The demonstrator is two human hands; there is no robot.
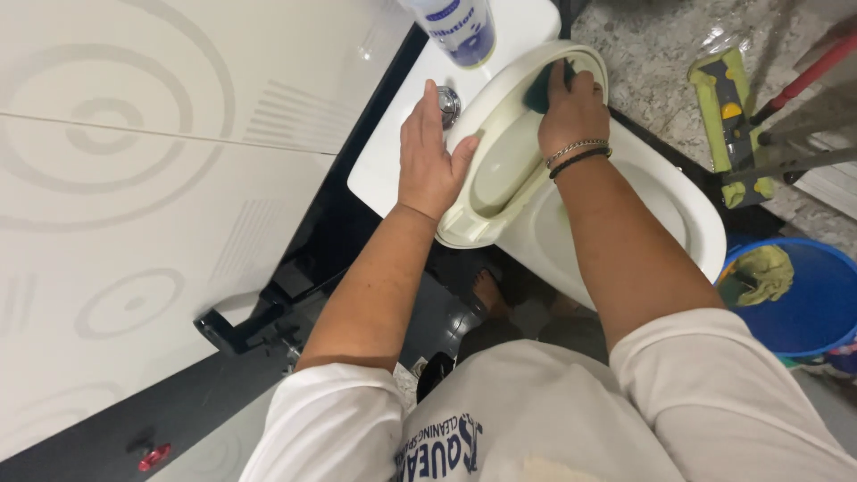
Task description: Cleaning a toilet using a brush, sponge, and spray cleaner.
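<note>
While braced, hands (432, 161) on seat (500, 170).

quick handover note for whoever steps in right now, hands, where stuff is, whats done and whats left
Left hand: open, flat against the raised toilet seat, steadying it.
Right hand: fingers closed on a dark green sponge, pressed to the seat's upper rim.
Nearby: spray bottle on the cistern top next to the flush button; blue bucket with a yellow-green cloth on the floor to the right; mop head on the floor behind the bowl.
Done: cannot tell how much of the seat is wiped.
Left: likely the rest of the seat and the bowl.
</note>
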